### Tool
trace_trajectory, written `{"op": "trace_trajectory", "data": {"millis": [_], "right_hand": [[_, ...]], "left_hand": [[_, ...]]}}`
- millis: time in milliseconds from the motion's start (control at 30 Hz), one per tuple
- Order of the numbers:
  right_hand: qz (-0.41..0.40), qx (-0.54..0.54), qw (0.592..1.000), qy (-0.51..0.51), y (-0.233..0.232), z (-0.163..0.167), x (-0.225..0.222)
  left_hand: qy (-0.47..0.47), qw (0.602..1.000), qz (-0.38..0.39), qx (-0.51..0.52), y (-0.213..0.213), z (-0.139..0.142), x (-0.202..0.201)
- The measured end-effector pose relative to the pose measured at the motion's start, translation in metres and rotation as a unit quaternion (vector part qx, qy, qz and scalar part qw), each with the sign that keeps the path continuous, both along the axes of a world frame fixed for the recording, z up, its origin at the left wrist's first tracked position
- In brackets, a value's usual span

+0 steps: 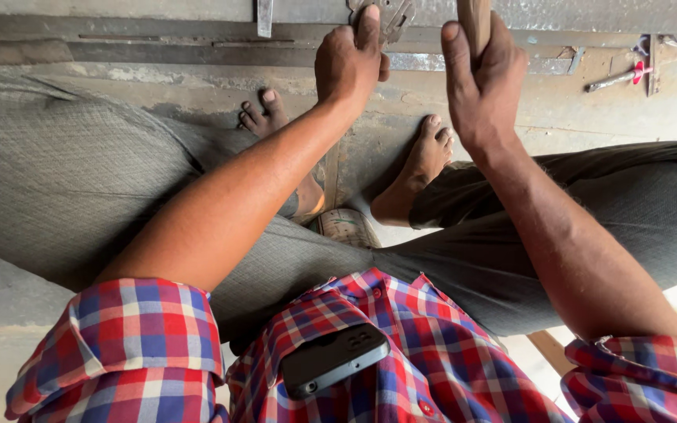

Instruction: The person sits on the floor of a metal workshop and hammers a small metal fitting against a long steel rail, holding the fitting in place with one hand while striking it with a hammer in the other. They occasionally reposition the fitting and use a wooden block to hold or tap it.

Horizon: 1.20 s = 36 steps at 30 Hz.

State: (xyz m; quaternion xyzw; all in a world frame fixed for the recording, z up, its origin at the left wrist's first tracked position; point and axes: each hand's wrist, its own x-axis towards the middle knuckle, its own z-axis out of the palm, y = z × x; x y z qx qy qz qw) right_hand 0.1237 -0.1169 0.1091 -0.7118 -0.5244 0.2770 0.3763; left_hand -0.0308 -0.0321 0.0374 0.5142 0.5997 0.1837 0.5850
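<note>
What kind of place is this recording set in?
Probably a small floor-level workshop. The person sits barefoot over metal bars; the right hand grips a wooden handle, the left hand steadies a metal piece, and a red-handled tool lies nearby.

The floor [197, 82] is rough grey concrete with worn, pale patches. A long metal bar [221, 53] lies across it near the top of the view. Two bare feet rest on the floor, the left foot [264, 113] and the right foot [425, 160]. A small tool with a red part [619, 77] lies at the upper right.
</note>
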Motion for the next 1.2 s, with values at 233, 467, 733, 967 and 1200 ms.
{"op": "trace_trajectory", "data": {"millis": [233, 467, 733, 967, 1200], "right_hand": [[-0.004, -0.123, 0.987, -0.107, 0.006, -0.003, -0.002], [0.019, -0.216, 0.971, -0.097, 0.006, 0.003, -0.008], [0.033, 0.105, 0.991, 0.072, 0.002, 0.006, -0.006], [-0.038, -0.195, 0.979, -0.052, 0.009, 0.017, -0.015], [-0.014, -0.215, 0.973, -0.082, 0.012, -0.001, -0.009]], "left_hand": [[-0.011, 1.000, -0.004, 0.020, 0.002, -0.005, 0.000], [0.001, 0.999, -0.016, 0.035, 0.002, -0.003, -0.004], [0.047, 0.994, -0.086, 0.054, 0.006, 0.000, -0.009], [0.022, 0.996, -0.056, 0.071, 0.008, 0.003, -0.008], [0.033, 0.996, -0.041, 0.078, 0.009, -0.021, -0.008]]}}
